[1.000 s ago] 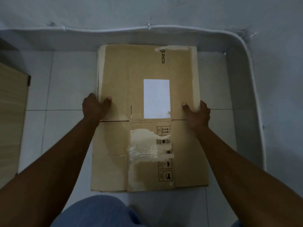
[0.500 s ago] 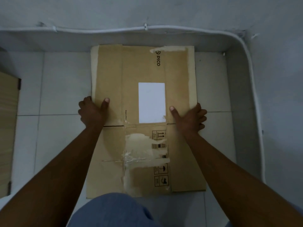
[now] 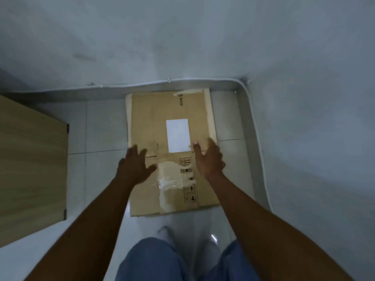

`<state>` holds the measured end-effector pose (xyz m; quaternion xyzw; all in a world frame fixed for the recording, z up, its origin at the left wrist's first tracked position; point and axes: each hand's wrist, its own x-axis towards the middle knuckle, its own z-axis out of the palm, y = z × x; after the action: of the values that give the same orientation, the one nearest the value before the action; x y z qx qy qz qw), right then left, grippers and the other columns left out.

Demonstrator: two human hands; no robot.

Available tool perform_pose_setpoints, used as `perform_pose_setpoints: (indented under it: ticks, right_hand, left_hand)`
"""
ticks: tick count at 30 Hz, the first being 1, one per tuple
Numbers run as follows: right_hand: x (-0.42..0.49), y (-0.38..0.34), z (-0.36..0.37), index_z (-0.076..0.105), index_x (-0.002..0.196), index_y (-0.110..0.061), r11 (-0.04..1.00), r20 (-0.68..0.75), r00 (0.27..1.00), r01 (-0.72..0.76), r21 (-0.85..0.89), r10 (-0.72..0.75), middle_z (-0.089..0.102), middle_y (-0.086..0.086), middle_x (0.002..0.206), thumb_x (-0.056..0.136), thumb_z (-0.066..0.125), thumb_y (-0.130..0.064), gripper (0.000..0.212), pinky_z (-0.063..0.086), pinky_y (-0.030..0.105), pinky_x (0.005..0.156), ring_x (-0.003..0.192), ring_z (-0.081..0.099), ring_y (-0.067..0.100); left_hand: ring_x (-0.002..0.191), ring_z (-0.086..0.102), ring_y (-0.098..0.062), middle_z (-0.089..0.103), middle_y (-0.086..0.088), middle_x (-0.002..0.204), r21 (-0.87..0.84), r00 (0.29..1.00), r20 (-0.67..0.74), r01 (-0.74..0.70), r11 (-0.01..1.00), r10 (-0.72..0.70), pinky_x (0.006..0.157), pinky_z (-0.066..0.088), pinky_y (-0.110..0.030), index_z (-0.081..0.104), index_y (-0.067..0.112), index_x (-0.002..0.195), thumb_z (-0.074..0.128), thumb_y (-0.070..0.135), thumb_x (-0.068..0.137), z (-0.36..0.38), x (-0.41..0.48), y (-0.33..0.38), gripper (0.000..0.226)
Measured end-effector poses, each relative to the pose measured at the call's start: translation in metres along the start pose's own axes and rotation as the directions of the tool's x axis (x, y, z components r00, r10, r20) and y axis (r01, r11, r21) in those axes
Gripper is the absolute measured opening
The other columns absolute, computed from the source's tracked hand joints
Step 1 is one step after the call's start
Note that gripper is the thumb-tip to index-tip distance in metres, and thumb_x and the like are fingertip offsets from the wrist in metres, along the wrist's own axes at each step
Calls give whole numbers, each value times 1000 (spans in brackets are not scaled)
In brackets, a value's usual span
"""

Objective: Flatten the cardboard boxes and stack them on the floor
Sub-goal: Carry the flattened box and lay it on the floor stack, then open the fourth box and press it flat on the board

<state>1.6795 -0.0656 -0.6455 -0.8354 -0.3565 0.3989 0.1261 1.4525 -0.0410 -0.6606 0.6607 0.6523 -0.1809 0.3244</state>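
Note:
A flattened brown cardboard box (image 3: 150, 122) lies flat on the tiled floor, its far edge against the wall base. It carries a white label, torn tape patches and printed handling symbols. My left hand (image 3: 135, 167) hovers over the box's left edge with fingers spread and holds nothing. Over the right part of the box, my right hand (image 3: 209, 158) is raised with straight fingers, apart from the cardboard or barely above it. Both hands are blurred by motion.
A light wooden panel (image 3: 32, 169) stands at the left. Grey walls meet in a corner at the far right, with a white cable (image 3: 257, 138) running along the skirting. My knees in blue trousers (image 3: 162, 260) fill the bottom.
Both hands have let go of the box's side edges and lifted back toward me with fingers spread. The view has pulled up and away from the box.

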Motion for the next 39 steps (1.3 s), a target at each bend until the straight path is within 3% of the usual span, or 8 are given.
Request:
perform_pose_setpoints:
  ticks: [4,7,10,17,24,30,36,39]
  right_hand:
    - [-116,-56,-94,61,132,-20,991,234,970,42,125,-70,61,2,135,99,53,-48,44,45,32,101,120,60,20]
    - [-205,-112,-168,67,120,-14,988,343,930,95,122,-132,67,3,124,96,63,-30,29,47,23,89,107,62,14]
    - [-286,-175,-233,68,117,-15,980,359,912,173,100,-197,68,0,115,95,66,-31,28,47,17,76,103,63,15]
    - [-420,-307,-308,68,114,-16,868,356,807,497,21,-471,67,0,115,96,62,-39,29,43,26,85,107,62,16]
    - [-528,-403,-269,67,111,-22,761,315,710,646,64,-630,69,-2,115,95,60,-45,29,50,35,96,107,66,17]
    - [-609,-458,-187,68,117,-19,669,329,630,743,10,-704,69,-2,115,95,64,-37,29,46,24,85,104,64,14]
    - [-625,-513,-144,68,115,-21,653,307,625,757,-18,-717,69,-4,115,93,66,-43,31,49,28,90,104,64,14]
    - [-608,-543,-125,66,121,-24,674,264,657,738,-33,-707,60,-2,131,93,65,-46,35,43,31,95,121,54,18]
  left_hand:
    - [139,44,-23,46,-5,153,-137,992,67,-93,986,103,110,37,-34,48,20,146,54,54,96,-106,-131,42,61]
    - [123,58,-21,60,-3,138,-172,984,54,-158,972,170,102,46,-34,54,22,139,56,54,96,-201,-231,63,54]
    - [113,62,-18,66,1,128,-159,975,9,-216,963,220,97,49,-32,58,24,134,57,55,94,-290,-323,72,50]
    - [109,64,-19,70,4,119,-81,914,-251,-347,934,318,97,50,-38,62,22,130,57,52,95,-442,-476,36,46]
    - [100,62,-12,70,9,117,-35,866,-417,-319,947,276,90,50,-33,64,25,126,56,52,96,-497,-579,-103,41]
    - [92,62,-6,68,15,107,-102,823,-540,-269,958,174,86,50,-30,70,27,114,61,49,93,-522,-621,-235,31]
    - [88,64,-6,68,20,98,-180,793,-592,-302,936,142,86,55,-36,70,33,107,62,53,90,-539,-611,-296,28]
    - [92,64,-7,69,19,108,-192,797,-585,-314,930,149,86,56,-37,69,33,110,60,59,87,-547,-594,-316,36]
